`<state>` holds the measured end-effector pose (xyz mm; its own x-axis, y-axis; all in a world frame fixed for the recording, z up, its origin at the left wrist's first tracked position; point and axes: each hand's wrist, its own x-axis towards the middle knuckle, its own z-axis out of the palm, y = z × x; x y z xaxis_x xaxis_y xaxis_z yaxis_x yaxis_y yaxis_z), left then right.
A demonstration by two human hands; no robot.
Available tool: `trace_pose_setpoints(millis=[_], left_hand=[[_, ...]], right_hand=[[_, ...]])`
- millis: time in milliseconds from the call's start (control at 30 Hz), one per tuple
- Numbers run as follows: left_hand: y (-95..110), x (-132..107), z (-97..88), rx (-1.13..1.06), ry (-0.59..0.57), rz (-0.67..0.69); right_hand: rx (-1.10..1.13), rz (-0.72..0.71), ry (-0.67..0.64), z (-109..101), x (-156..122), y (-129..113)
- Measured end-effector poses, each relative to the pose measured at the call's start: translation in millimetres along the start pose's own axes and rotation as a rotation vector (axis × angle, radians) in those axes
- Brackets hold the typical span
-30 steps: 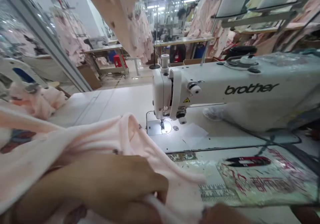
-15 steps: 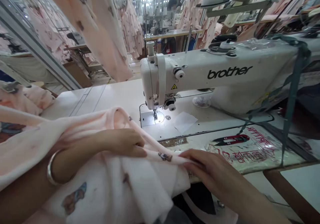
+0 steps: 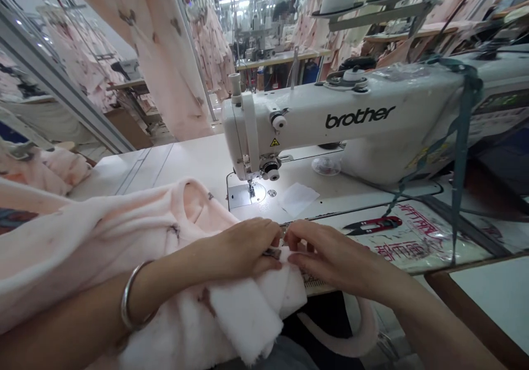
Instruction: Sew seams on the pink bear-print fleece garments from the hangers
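A pale pink fleece garment point(image 3: 136, 232) with small printed figures lies bunched over the left and front of the sewing table. My left hand point(image 3: 252, 243), with a silver bangle on its wrist, pinches the garment's edge. Close beside it, my right hand point(image 3: 326, 251) has curled fingers closed on the same edge; its fingertips are partly hidden. Behind both hands stands a white sewing machine point(image 3: 363, 119), whose lit needle and presser foot point(image 3: 251, 188) have no cloth under them. A rounded opening point(image 3: 194, 204) in the garment faces the machine.
Red-handled thread snips point(image 3: 380, 225) lie on the plastic-covered table edge at right. Near the needle plate are a white scrap point(image 3: 298, 199) and a clear round piece point(image 3: 326, 166). A pink band point(image 3: 359, 339) hangs below the table edge. Pink cloth point(image 3: 165, 72) hangs beyond the table.
My left hand has slid right along the garment's edge until it is next to my right hand. My right hand has shifted slightly left and up. The camera view has turned a little right.
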<state>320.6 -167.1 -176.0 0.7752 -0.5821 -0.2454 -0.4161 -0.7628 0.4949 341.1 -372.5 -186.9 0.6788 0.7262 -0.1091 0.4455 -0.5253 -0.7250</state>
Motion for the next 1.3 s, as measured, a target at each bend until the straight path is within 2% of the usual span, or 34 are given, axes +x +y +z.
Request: trace_pose_setpoints(millis=[100, 200, 400, 467, 600, 767, 867, 1067, 1167, 1300], left_hand=[[-7.1, -7.8, -9.4, -0.196, -0.023, -0.09], [-9.4, -10.2, -15.7, -0.311, -0.033, -0.1], [-7.8, -8.5, -17.0, -0.417, -0.056, -0.136], [-5.7, -8.4, -14.6, -0.409, -0.026, -0.136], [-1.2, -8.4, -3.9, -0.346, 0.111, -0.148], [-3.2, -9.0, 8.7, -0.304, 0.223, -0.16], [-11.8, -5.2, 4.8, -0.348, 0.239, -0.245], [-48.6, 20.7, -21.9, -0.469, 0.267, -0.515], [-65.2, 32.1, -30.1, -0.472, 0.256, -0.563], [-79.0, 38.7, -31.1, -0.478, 0.224, -0.564]], right_hand=[[0.168, 0.096, -0.116, -12.2, 8.6, -5.5], [0.301, 0.134, -0.191, -21.6, 18.0, -5.6], [0.35, 0.153, -0.207, -23.8, 23.0, -2.3], [0.342, 0.177, -0.187, -22.8, 20.7, -3.4], [0.372, 0.19, -0.163, -22.2, 12.7, -4.1], [0.406, 0.156, -0.139, -18.5, 10.2, 2.7], [0.411, 0.164, -0.167, -15.9, 27.3, 7.9], [0.281, 0.268, -0.104, -22.1, 96.0, 12.1], [0.22, 0.325, -0.057, -27.1, 118.9, 8.5], [0.214, 0.329, -0.082, -34.4, 127.9, -2.8]])
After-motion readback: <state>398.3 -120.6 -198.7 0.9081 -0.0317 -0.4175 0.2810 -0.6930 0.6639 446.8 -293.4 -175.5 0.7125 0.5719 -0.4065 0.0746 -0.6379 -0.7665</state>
